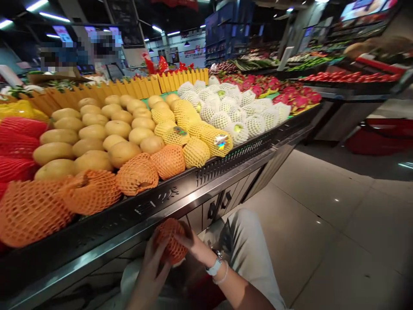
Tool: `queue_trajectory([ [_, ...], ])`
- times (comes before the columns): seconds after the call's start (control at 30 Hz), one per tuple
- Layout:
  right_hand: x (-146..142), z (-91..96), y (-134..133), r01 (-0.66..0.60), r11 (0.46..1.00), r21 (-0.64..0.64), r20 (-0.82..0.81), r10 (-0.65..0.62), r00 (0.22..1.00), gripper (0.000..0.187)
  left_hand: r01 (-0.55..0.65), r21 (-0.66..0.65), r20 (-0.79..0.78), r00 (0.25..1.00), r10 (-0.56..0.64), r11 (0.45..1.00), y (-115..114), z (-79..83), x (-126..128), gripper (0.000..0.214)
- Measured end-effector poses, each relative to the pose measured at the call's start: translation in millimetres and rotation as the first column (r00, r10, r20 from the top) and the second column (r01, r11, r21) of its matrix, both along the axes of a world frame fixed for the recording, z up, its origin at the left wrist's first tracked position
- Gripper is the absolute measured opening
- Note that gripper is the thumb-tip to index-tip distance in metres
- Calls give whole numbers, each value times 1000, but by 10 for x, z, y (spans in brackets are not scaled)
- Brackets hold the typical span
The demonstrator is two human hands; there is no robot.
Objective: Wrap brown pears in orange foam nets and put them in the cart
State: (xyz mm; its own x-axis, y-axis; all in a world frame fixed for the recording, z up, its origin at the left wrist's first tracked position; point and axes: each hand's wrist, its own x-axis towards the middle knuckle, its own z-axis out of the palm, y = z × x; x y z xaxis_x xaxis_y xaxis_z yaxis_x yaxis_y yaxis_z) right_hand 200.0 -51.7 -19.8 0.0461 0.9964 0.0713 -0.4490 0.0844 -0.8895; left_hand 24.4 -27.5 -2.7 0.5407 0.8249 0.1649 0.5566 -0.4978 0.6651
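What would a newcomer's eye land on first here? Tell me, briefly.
The long fruit display piled with bare yellow mangoes, orange foam nets at its front edge, and white-netted fruit further along. Below it, the left hand and right hand hold an orange-netted fruit.

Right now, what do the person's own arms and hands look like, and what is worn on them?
Both forearms are bare, with no sleeves in view and no gloves. The right hand has a wristwatch with a pale band at its wrist, and beside it a thin light bracelet. The left hand shows no ring, watch or band.
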Motion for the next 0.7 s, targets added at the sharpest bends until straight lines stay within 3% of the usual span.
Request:
queue_trajectory([
  [0.2, 35, 4, -46, -23, 1000, -19, 69, 24, 997, 52, 19, 44, 72, 997, -22, 999, -17, -15, 49, 35],
  [0.37, 30, -35, -106, 2, 998, -56, 118, 4, 993, 57, 92, 7, -6, 996, -92, 996, -152, 18, 153, 65],
  [0.5, 24, -46, -194, -22, 996, -81, 247, 42, 968, 61, 28, 11, -34, 999, -27, 1000, -228, -7, 240, 76],
  [0.6, 61, 0, -271, -49, 994, -98, 304, 77, 950, 66, -32, 58, 47, 998, 29, 998, -243, -15, 247, 72],
  [0.7, 176, 105, -283, -64, 995, -80, 343, 88, 935, 69, -58, 38, 256, 966, 46, 998, -219, 16, 214, 76],
])
